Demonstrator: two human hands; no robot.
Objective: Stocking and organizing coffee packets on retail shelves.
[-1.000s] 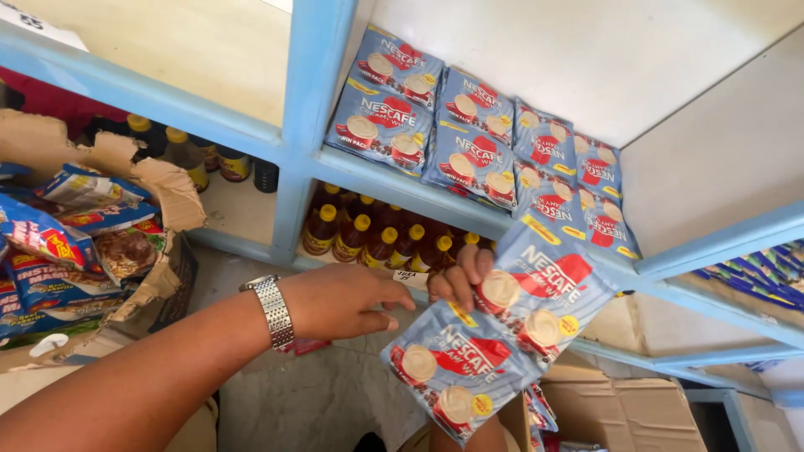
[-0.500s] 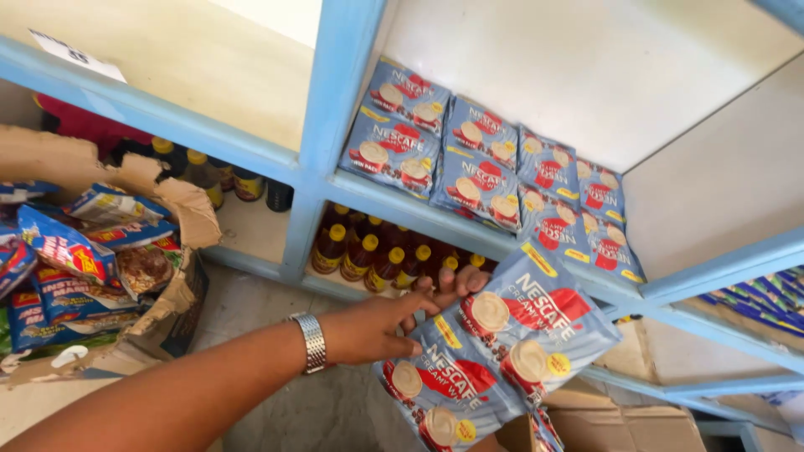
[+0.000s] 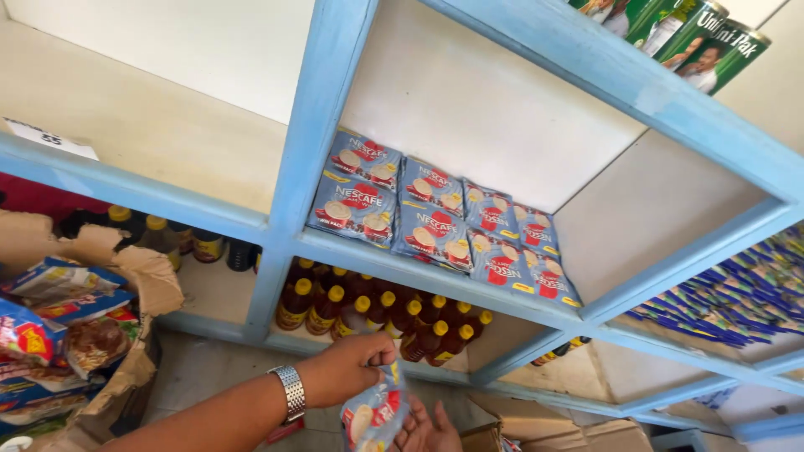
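Below the shelf, left hand (image 3: pixel 347 368) pinches sachet strip (image 3: pixel 374 414) over right hand (image 3: pixel 429 427)

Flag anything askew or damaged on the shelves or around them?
The coffee sachet packs lie flat in uneven, skewed rows on the blue shelf. At left, a cardboard box has torn, crumpled flaps, snack packets jumbled inside.

left hand (image 3: pixel 347 368) – grip pinched | right hand (image 3: pixel 429 427) – palm up, fingers spread

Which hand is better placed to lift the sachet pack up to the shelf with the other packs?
Probably the left hand: it pinches the top of the coffee sachet pack, while the right hand lies open beneath it, only supporting it.
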